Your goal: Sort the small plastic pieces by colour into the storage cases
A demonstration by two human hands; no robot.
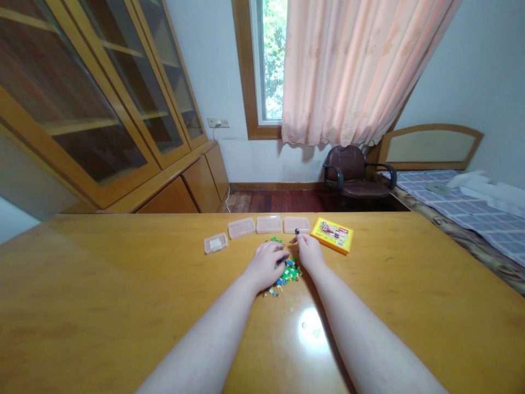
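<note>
A loose heap of tiny green, blue, white and yellow building bricks (290, 271) lies on the table. My left hand (266, 265) rests over the heap's left side, fingers bent and apart; part of the pile is hidden beneath it. Just right of the heap, my right hand (310, 253) has its fingers curled together, dark nails showing. Whatever may be between its fingertips is too small to make out. Beyond that hand stands a shallow clear tray (296, 225), with a middle clear tray (269, 224) and a left clear tray (241, 228) beside it.
A small clear box (215, 244) with something white inside sits at the left end of the trays. A yellow printed box (333, 235) lies right of my right hand. The wooden table (102, 306) ends just behind the trays; a brown chair (348, 169) stands beyond.
</note>
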